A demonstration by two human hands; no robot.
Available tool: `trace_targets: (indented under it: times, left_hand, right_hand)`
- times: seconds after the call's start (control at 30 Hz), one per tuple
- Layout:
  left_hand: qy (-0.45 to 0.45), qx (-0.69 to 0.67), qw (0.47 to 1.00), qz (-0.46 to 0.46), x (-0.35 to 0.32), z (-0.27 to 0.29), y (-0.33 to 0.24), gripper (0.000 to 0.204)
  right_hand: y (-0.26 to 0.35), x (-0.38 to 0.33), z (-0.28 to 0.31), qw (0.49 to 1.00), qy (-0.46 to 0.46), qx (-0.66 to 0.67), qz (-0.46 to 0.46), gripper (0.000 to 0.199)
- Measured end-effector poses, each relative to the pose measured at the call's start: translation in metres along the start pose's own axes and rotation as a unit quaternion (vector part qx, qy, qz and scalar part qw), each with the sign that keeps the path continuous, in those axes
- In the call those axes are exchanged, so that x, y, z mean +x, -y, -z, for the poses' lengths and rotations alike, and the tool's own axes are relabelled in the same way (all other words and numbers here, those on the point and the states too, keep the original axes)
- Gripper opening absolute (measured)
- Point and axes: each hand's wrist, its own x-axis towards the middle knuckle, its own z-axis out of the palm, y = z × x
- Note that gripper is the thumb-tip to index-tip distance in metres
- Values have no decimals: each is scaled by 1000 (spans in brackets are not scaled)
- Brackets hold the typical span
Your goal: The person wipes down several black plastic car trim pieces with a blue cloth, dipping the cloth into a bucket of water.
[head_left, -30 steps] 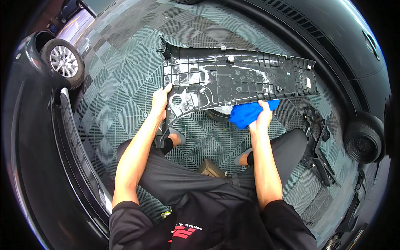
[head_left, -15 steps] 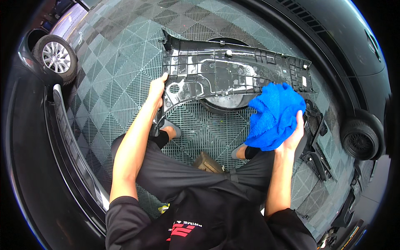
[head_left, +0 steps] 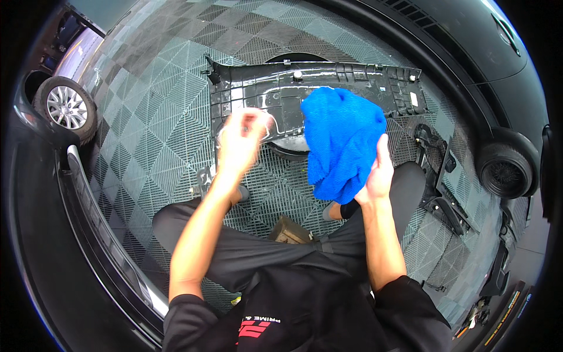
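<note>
A bunched blue microfibre cloth (head_left: 343,146) hangs from my right hand (head_left: 378,173), which grips its right side with the thumb up. My left hand (head_left: 240,144) is in the air over the left end of a long black plastic trim panel (head_left: 281,108); motion smears its fingers. Ribs, clips and shiny patches show on the upturned side of the panel. Beneath it, a round black-rimmed object (head_left: 287,146) shows in part. The cloth covers part of the panel's near edge from view.
Black plastic trim pieces (head_left: 440,199) lie on the tiled grid floor (head_left: 158,117) to the right. A dark car (head_left: 76,246) with an alloy wheel (head_left: 66,108) flanks me on the left. Another car (head_left: 469,76) stands at the far right. A brown object (head_left: 289,230) sits between my legs.
My left hand has let go of the panel's left edge and moved right, over it. My right hand has carried the cloth left and slightly up.
</note>
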Motion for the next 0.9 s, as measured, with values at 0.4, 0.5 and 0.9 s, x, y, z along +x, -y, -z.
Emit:
trace_targets:
  times: [0.4, 0.5, 0.9]
  left_hand:
    - [42, -127, 991, 28, -43, -38, -24, 29]
    - [69, -125, 987, 75, -33, -33, -23, 32]
    - [-31, -23, 911, 412, 43, 88, 124, 70]
  right_hand:
    - [-19, -14, 18, 997, 19, -44, -62, 65]
    - [-12, -23, 31, 996, 61, 43, -46, 77]
    - [30, 17, 18, 979, 106, -23, 174, 82]
